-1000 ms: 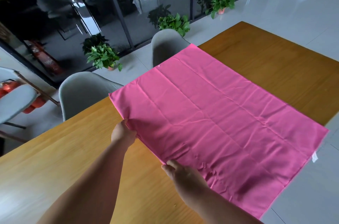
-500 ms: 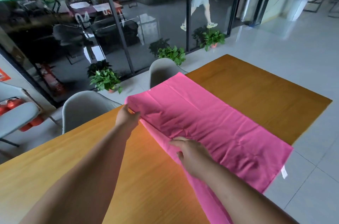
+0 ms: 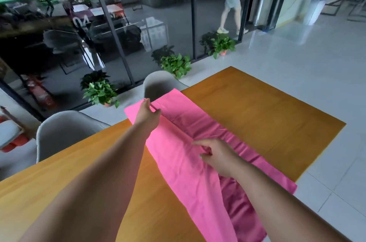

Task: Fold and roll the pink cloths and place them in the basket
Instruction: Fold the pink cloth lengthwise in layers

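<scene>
A pink cloth (image 3: 184,158) lies on the wooden table (image 3: 257,115), folded over lengthwise so its near half covers the far half. My left hand (image 3: 147,116) pinches the folded edge at the cloth's far corner, by the table's far edge. My right hand (image 3: 217,155) grips the same folded edge near the cloth's middle, fingers curled into the fabric. The cloth's near end hangs over the table's front edge. No basket is in view.
Two grey chairs (image 3: 65,132) (image 3: 160,84) stand at the table's far side. Behind them are potted plants (image 3: 100,92) and a glass wall. A person (image 3: 230,2) walks beyond the glass. Tiled floor lies to the right.
Both hands have carried the cloth's near edge across to the far side, folding the flat cloth in half. The view has tilted up.
</scene>
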Demonstrator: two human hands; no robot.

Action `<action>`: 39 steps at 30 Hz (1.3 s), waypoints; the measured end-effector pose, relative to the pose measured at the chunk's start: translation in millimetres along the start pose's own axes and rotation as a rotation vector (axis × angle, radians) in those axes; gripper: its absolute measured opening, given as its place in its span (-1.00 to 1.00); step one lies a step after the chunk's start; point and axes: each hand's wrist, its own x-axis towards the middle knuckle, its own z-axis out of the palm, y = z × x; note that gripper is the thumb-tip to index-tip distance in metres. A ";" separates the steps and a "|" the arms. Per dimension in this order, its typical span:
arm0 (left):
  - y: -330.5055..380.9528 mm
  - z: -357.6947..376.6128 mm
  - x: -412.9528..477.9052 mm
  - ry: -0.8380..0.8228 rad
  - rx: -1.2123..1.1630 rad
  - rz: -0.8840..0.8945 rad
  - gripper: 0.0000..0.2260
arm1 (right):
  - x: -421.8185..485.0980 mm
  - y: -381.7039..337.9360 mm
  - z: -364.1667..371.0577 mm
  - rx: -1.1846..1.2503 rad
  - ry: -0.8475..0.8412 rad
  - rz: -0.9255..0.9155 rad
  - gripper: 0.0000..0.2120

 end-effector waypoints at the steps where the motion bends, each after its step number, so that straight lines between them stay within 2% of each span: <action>1: 6.6 13.3 5.3 -0.009 0.033 0.006 -0.65 | 8.1 12.0 -8.8 0.022 -0.013 0.005 -0.53; 2: 16.3 25.4 8.4 0.001 0.058 0.019 -0.79 | 17.0 24.1 -17.8 0.050 -0.021 0.010 -0.53; 4: 33.8 50.4 21.1 0.011 0.096 0.043 -0.69 | 32.8 47.3 -34.8 0.127 -0.045 0.027 -0.56; 6: 40.0 76.3 40.1 0.004 0.129 0.050 -0.80 | 47.4 69.8 -48.9 0.174 -0.052 0.027 -0.58; 7: 40.7 89.8 51.7 -0.004 0.157 0.055 -0.76 | 54.2 80.2 -55.5 0.199 -0.057 0.029 -0.59; 9: 42.0 117.9 74.7 -0.027 0.202 0.059 -0.43 | 69.0 101.9 -66.0 0.243 -0.063 0.049 -0.60; 10: 43.5 131.6 85.3 -0.039 0.215 0.052 -0.38 | 75.9 113.6 -70.8 0.273 -0.067 0.063 -0.61; 18: 63.3 213.6 121.4 -0.125 0.377 0.026 -0.31 | 114.0 190.6 -79.9 0.437 -0.063 0.183 -0.62; 31: 22.6 307.5 160.8 -0.312 0.657 -0.065 -0.18 | 158.0 263.0 -50.5 0.351 -0.060 0.377 -0.59; 35: 16.1 313.3 160.2 -0.416 0.736 -0.045 -0.18 | 163.7 260.3 -50.9 0.224 -0.041 0.356 -0.61; 39: 27.0 304.8 138.7 -0.394 0.657 -0.005 -0.23 | 161.5 257.6 -57.0 0.141 -0.068 0.288 -0.67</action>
